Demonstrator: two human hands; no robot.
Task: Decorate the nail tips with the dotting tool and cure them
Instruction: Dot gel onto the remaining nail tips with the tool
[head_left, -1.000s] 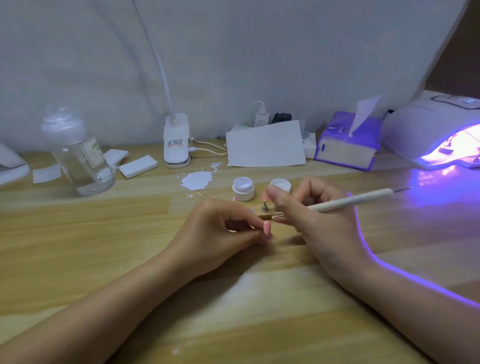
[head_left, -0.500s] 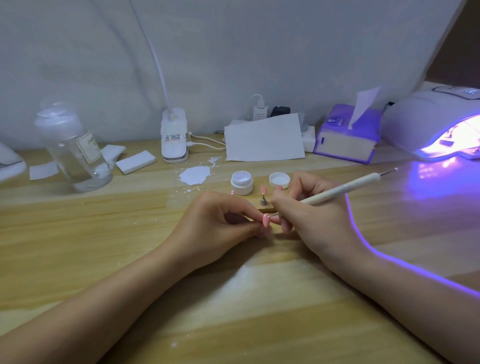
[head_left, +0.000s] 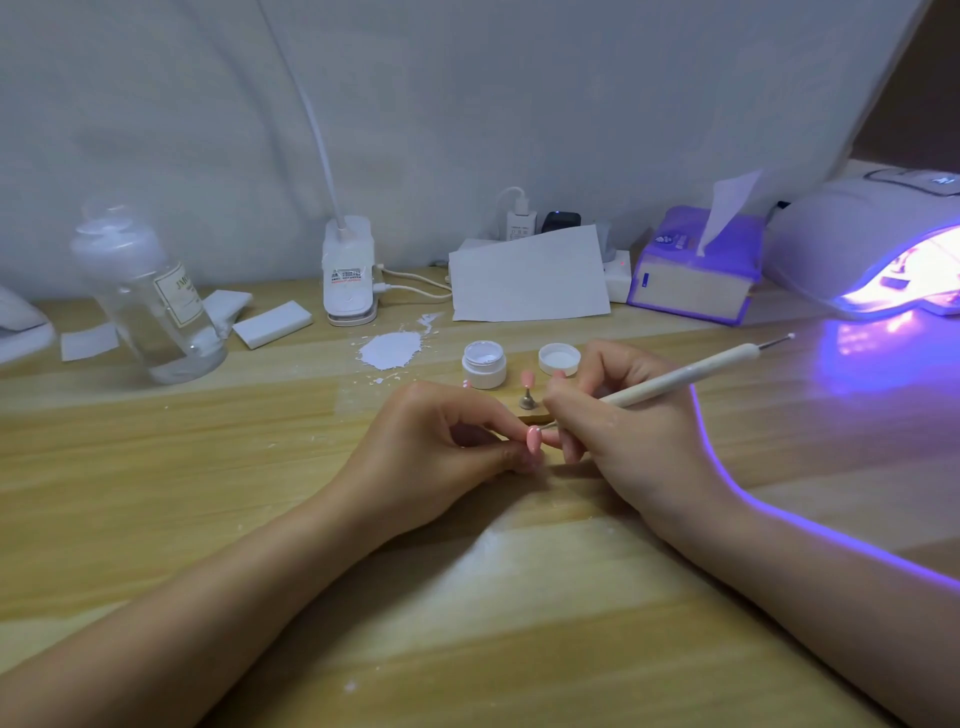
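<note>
My left hand (head_left: 441, 447) pinches a pink nail tip (head_left: 533, 439) at the middle of the wooden table (head_left: 156, 493). My right hand (head_left: 623, 426) grips a white dotting tool (head_left: 691, 375) like a pen, its lower point at the nail tip, its metal ball end pointing up and right. Behind the hands a second pink nail tip (head_left: 528, 379) stands on a small metal holder (head_left: 527, 401). An open white gel pot (head_left: 484, 365) and its lid (head_left: 559, 358) sit just beyond. The curing lamp (head_left: 872, 244) glows violet at the far right.
A clear bottle (head_left: 150, 296) stands at the left, white pads (head_left: 271, 323) beside it. A clip lamp base (head_left: 349, 278), a sheet of paper (head_left: 527, 275) and a purple tissue box (head_left: 693, 270) line the back. White spilled paste (head_left: 390, 349) lies near the pot.
My right hand has drawn closer to my left hand, bringing the tool's point down to the pinched nail tip. The view has shifted slightly; my left hand keeps its hold.
</note>
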